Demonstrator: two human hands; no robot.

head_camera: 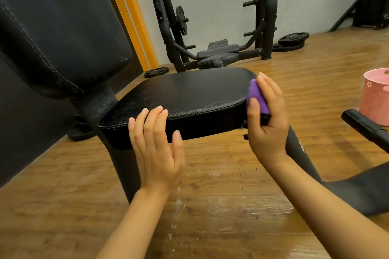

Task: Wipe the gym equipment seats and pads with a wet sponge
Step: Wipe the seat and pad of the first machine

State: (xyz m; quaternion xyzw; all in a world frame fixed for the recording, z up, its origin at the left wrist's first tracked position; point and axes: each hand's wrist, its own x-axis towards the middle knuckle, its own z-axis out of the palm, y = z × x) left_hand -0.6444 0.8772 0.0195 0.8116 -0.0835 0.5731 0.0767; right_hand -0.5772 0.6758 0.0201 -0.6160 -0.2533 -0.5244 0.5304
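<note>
A black padded seat (189,94) sits in the middle of the view, with a large black back pad (56,33) rising at its left. My right hand (267,124) grips a purple sponge (256,96) and holds it against the seat's right front corner. My left hand (155,143) lies with straight fingers over the seat's front edge, fingertips on the top surface. Water drops glisten on the floor below the seat.
A pink bucket (374,99) stands on the wooden floor at the right edge. A black handle bar (364,126) pokes in beside it. Behind the seat stand a black rack with a bench (219,52) and weight plates (292,41). An orange post (130,14) rises at the back left.
</note>
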